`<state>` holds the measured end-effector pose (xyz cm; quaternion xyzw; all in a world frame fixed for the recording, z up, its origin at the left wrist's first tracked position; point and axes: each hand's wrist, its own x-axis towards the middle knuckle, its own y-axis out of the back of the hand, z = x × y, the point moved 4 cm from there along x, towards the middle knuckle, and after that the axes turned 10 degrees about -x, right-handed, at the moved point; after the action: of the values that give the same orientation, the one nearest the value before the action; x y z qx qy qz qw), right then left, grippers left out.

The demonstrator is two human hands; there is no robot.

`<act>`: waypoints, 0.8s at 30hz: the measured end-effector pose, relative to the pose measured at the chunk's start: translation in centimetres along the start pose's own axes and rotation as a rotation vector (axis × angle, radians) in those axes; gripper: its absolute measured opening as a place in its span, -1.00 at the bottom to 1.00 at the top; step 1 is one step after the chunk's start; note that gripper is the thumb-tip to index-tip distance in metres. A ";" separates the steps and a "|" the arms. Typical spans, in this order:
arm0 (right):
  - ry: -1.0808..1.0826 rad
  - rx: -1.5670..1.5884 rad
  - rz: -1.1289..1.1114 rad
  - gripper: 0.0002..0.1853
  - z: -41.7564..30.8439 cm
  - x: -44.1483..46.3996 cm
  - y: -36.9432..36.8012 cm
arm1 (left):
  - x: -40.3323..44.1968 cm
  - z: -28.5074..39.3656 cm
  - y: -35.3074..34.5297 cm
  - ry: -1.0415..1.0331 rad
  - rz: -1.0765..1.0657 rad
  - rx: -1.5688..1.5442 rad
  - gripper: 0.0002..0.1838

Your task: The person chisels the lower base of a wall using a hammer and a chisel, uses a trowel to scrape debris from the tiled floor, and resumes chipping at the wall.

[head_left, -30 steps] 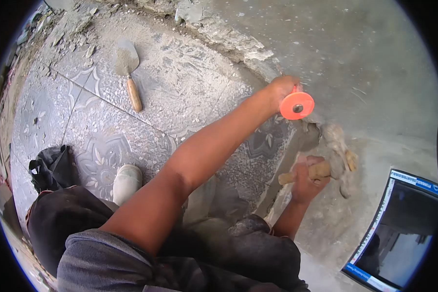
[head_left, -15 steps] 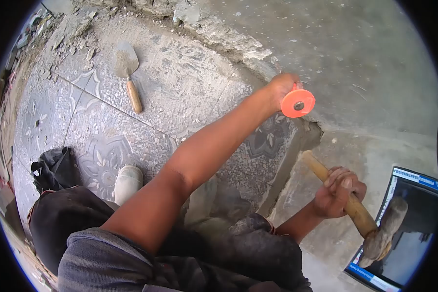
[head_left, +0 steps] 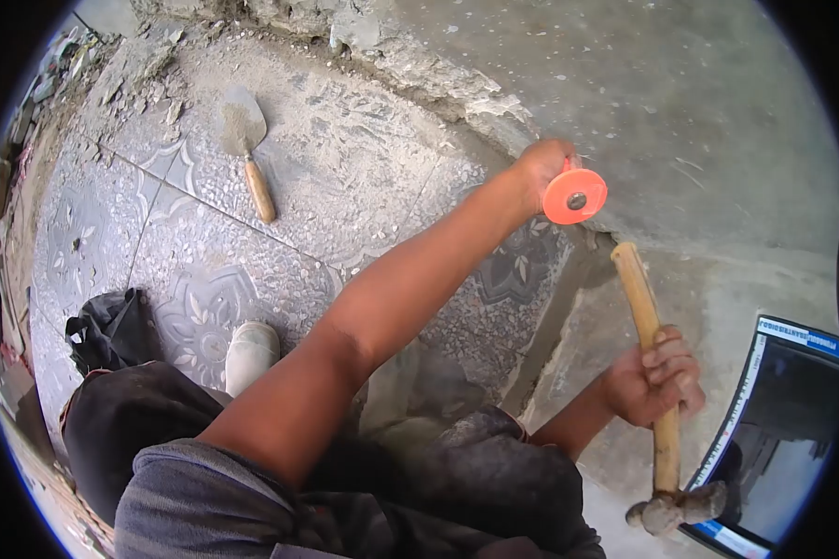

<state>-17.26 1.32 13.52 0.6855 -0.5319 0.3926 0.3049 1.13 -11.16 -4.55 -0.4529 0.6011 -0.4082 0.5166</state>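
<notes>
My left hand (head_left: 548,170) is closed around a chisel (head_left: 574,197) with a round orange guard, at the broken edge of the concrete. Only the guard and the metal striking end at its centre show; the blade is hidden. My right hand (head_left: 657,380) grips a hammer by the middle of its wooden handle (head_left: 636,287). The worn hammer head (head_left: 676,508) hangs at the lower end, in front of a glossy dark panel. The handle's free end points up, a little below and right of the chisel guard. Hammer and chisel are apart.
A trowel (head_left: 243,126) with a wooden handle lies on the dusty patterned tiles (head_left: 205,317). A black bag (head_left: 114,328) sits by my knee, near my pale shoe (head_left: 252,356). Rubble (head_left: 163,88) lines the chipped concrete edge. The dark panel with printed borders (head_left: 783,419) lies at right.
The hammer has turned in my right hand: its head swung left and down, and the handle's free end rose to the right. My left hand and the chisel have barely moved.
</notes>
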 end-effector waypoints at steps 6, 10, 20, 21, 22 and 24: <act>-0.917 -0.595 -0.380 -0.85 7.0 -5.8 1.9 | -3.3 1.8 -2.1 0.000 0.023 0.040 -0.90; -0.338 -0.103 -0.226 -0.87 0.4 0.4 -0.2 | -0.4 0.1 -0.1 0.059 -0.069 -0.076 -0.89; -0.486 -0.732 -0.472 -0.77 2.6 -5.1 1.0 | -2.1 -1.1 -1.3 0.015 0.042 -0.106 -0.91; -0.290 -0.570 -0.454 -0.77 1.5 -2.9 -0.1 | -0.9 -0.7 -1.3 0.014 0.010 -0.110 -0.94; -0.248 -0.209 -0.424 -0.79 0.8 -1.2 -1.0 | -0.4 -0.8 -0.9 0.017 -0.006 -0.138 -0.97; -0.084 -0.027 -0.258 -0.80 -0.9 -0.3 -2.1 | -1.3 -0.5 -1.1 -0.026 0.005 -0.114 -0.99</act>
<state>-15.44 2.74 13.76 0.7600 -0.4570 0.3139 0.3393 0.87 -10.20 -3.08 -0.4852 0.6179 -0.3661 0.4988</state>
